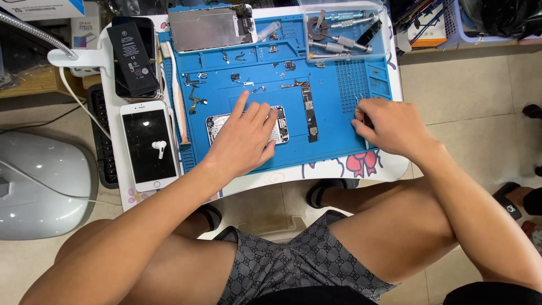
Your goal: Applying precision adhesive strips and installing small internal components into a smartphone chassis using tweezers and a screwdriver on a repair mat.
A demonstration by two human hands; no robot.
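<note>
Several screwdrivers (339,42) in clear tray (386,34) atop blue mat (333,141)

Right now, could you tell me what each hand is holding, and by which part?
The left hand lies flat on the opened phone, pinning it. The right hand pinches tweezers near their tips.

Your opened phone housing (279,127) lies flat mid-mat on the blue mat (333,147), mostly hidden; thin metal tweezers (358,104) sit near its right edge.

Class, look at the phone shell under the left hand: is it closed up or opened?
Opened: the phone shell under the left hand shows bare inner parts, with no screen.
</note>
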